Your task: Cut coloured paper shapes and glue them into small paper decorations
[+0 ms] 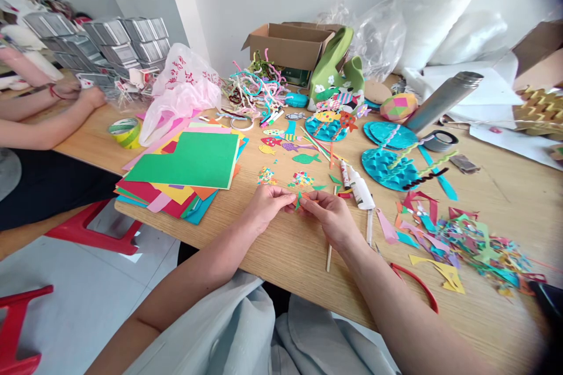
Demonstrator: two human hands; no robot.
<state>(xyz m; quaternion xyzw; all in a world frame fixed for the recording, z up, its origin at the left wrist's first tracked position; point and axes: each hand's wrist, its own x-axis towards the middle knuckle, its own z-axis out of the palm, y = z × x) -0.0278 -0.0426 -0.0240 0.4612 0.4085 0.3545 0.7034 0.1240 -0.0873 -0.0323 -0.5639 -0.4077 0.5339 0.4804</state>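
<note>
My left hand (271, 206) and my right hand (329, 217) meet above the table's front part. Both pinch a small green and orange paper piece (299, 200), largely hidden by the fingertips. Just beyond the fingers lie two little heaps of paper confetti, the left heap (266, 176) and the right heap (303, 179). A green paper fish (307, 158) rests farther back, near several other coloured paper fish. Beside my right hand are a white glue bottle (361, 192), a marker (344, 174) and a thin wooden stick (329, 255).
Coloured paper sheets (193, 158) are stacked at left, near a tape roll (125, 132). Paper scraps (479, 246) and red-handled scissors (417, 284) lie at right. A steel flask (444, 101) stands behind blue discs (389, 170). Another person's hands (90, 95) are at far left.
</note>
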